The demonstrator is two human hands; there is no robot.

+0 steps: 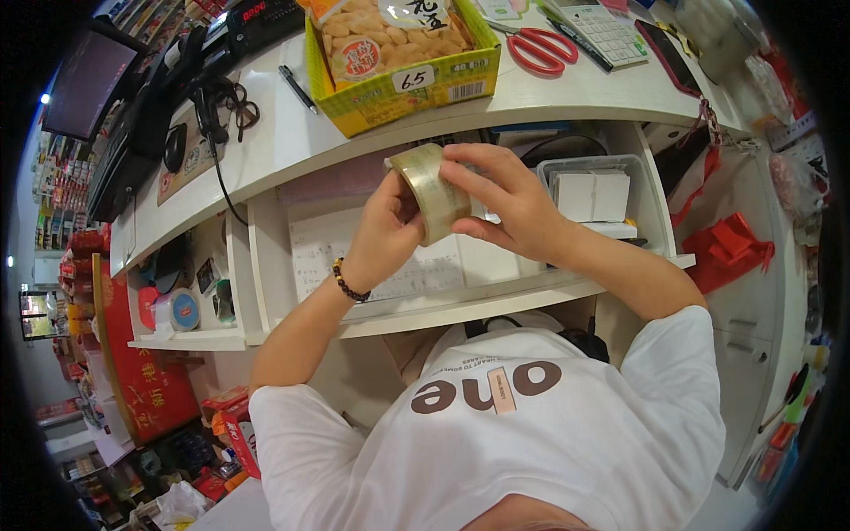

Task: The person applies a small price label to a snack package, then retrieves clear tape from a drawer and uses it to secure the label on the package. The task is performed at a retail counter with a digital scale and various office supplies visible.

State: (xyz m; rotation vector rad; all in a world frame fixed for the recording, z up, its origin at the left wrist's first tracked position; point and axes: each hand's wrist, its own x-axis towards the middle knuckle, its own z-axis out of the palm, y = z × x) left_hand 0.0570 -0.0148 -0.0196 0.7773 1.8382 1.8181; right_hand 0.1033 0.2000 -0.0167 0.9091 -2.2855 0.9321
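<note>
A wide roll of clear packing tape (435,196) is held up over an open drawer (372,317) in the white counter. My left hand (388,222) grips the roll from its left side, with fingers inside the core and the thumb near the lower rim. The fingertips of my right hand (511,202) rest on the tape's outer face at the right. Beneath the hands, papers with handwriting (425,272) lie in the drawer. To the right, a clear plastic box (548,176) in the drawer holds a stack of white cards (591,196).
On the counter stand a yellow-green carton of packaged snacks (412,83), red-handled scissors (541,52), a pen (297,88), a calculator (601,33) and a phone (667,56). A barcode scanner (208,113) with a hanging cable is at left. A red bag (727,252) hangs at right.
</note>
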